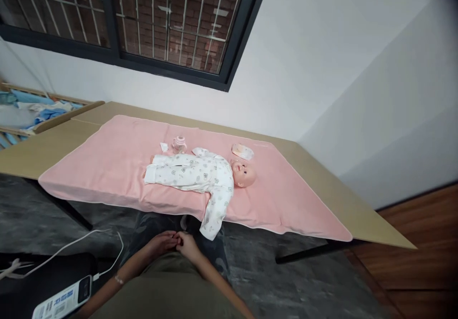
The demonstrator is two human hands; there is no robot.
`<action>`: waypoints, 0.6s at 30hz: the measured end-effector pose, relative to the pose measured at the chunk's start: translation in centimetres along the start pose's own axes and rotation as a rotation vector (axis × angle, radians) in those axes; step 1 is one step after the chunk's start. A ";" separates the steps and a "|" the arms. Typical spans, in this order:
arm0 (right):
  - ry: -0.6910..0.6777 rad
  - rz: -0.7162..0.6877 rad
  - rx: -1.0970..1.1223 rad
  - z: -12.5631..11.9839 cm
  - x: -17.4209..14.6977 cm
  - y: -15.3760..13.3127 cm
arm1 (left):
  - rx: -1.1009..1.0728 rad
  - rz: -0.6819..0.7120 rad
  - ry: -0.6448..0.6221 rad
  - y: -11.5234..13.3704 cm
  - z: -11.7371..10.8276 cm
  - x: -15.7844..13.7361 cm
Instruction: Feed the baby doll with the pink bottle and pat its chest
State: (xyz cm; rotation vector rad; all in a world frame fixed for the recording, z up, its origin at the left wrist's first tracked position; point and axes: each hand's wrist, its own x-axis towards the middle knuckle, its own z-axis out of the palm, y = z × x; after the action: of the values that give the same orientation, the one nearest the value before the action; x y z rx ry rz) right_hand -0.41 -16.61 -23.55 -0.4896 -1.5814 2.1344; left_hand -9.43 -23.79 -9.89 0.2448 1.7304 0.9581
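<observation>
My left hand (163,242) and my right hand (188,245) meet in front of my body, below the table's front edge. The fingers of both are curled together and touch each other; no object shows in them. Nearest to them is the sleeve of a baby doll (240,174), which hangs over the table edge. It lies on its back, head to the right, wearing a white printed outfit (195,172). Under it spreads a pink blanket (118,161). Behind the legs stand a pink baby bottle (179,144) and a small white piece (164,147).
A small whitish printed bundle (243,151) lies behind the doll's head. The tan table (315,159) stands against the wall under a barred window (171,18). A wooden crib (67,113) is at the left. A power bank with a white cable (64,300) lies lower left.
</observation>
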 end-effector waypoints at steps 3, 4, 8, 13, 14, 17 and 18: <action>0.000 0.074 0.116 0.0 -1.0 -0.9 | 0.073 0.000 -0.045 1.6 0.3 -2.9; 0.001 0.097 0.158 -0.2 -1.2 -1.1 | 0.099 -0.010 -0.069 2.6 0.5 -4.0; 0.004 0.128 0.273 -0.9 -2.4 -1.5 | 0.345 -0.029 -0.397 10.5 3.2 -8.7; -0.007 0.118 0.479 -1.0 -3.7 -2.8 | 0.799 0.347 -0.522 22.5 8.7 -11.9; -0.052 0.096 0.521 -1.3 -4.1 -3.3 | 0.819 0.424 -0.480 24.1 9.5 -11.9; -0.353 0.007 0.526 -3.3 -5.5 -5.4 | 0.862 0.529 -0.370 27.0 11.1 -10.9; -0.439 -0.007 0.503 -4.4 -6.0 -6.0 | 0.892 0.518 -0.339 27.6 11.5 -10.4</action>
State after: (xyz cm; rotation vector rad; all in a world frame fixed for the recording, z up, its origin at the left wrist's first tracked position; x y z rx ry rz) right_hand 7.73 -14.75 -18.89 0.1598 -1.1548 2.6358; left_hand -3.24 -6.42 15.81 1.3998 1.6956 0.3812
